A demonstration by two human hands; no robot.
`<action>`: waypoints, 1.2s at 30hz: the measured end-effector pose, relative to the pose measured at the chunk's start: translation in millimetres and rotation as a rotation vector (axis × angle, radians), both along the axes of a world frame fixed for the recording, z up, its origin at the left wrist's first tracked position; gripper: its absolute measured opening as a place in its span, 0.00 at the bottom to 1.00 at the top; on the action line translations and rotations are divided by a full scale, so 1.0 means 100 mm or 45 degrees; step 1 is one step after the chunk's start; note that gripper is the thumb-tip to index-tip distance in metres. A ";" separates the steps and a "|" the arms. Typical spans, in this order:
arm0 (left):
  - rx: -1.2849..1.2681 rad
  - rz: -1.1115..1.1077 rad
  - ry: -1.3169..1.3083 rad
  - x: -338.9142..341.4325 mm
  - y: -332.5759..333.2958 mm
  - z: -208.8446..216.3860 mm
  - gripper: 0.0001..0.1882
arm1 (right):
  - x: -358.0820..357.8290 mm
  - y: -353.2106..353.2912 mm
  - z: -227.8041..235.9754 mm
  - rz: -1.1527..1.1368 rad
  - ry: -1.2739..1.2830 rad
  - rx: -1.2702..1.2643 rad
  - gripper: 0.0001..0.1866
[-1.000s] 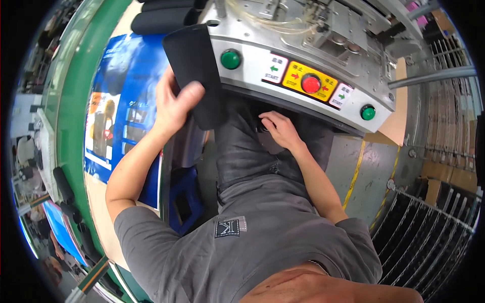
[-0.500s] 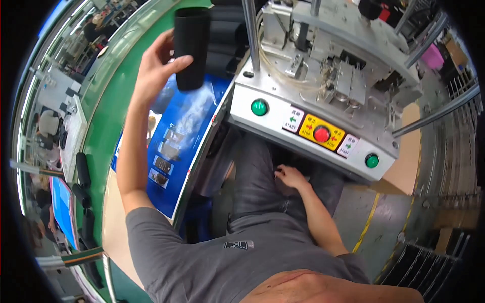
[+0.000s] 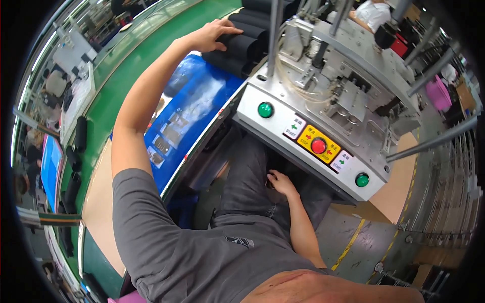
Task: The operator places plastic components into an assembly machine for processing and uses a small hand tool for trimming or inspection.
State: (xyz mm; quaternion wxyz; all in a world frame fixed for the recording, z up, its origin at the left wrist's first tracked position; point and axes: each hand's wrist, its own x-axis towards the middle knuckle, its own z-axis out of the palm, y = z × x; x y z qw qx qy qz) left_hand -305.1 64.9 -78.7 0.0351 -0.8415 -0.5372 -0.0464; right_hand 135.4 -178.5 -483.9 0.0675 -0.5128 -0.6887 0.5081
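Note:
My left hand (image 3: 214, 36), its fingers spread, lies against a row of black cylindrical tubes (image 3: 247, 38) at the top of the view. I see no grip around any of them. The tubes lie side by side at the far end of a blue sheet (image 3: 202, 83) with small printed pictures on it. My right hand (image 3: 282, 183) rests low between my thighs, fingers loosely bent and slightly apart, with nothing visible in it.
To the right stands a metal machine with a white front panel (image 3: 303, 144), two green buttons and one red button. Upright steel posts (image 3: 274, 38) rise from it. A green surface (image 3: 118, 81) runs along the left, with more black tubes (image 3: 76, 156). A cardboard box (image 3: 396, 197) sits beyond the machine.
My left hand held a black tube upright; now it has let go and moved right to the row, where a tube lies nearest it. The right hand stays between the thighs.

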 end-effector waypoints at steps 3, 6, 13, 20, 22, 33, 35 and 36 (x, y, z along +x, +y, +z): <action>0.426 -0.207 -0.007 -0.43 -0.22 -0.18 0.40 | -0.05 0.01 0.05 -0.023 0.011 -0.104 0.29; 0.109 -0.023 -0.065 -1.38 -0.72 -0.33 0.38 | -0.06 -0.01 0.28 0.030 -0.061 -0.111 0.29; 0.805 1.843 0.424 -3.76 -2.84 -1.24 0.36 | 0.03 -0.07 0.05 0.129 -0.144 0.039 0.26; 0.286 2.544 0.479 -4.72 -4.60 -1.21 0.45 | 0.02 -0.06 -0.14 0.260 -0.266 0.045 0.25; 0.267 2.476 0.517 -4.76 -4.70 -1.21 0.45 | 0.10 -0.13 -0.28 0.289 -0.268 0.117 0.25; 0.890 1.440 -0.272 -3.69 -3.13 -0.31 0.35 | -0.10 -0.21 1.62 0.160 0.235 0.086 0.31; 0.761 1.096 -0.449 -2.53 -2.78 0.16 0.33 | -0.20 -0.22 2.15 0.055 0.386 0.070 0.33; 0.702 0.906 -0.631 -2.14 -2.64 0.23 0.34 | -0.27 -0.22 2.40 0.093 0.514 0.368 0.37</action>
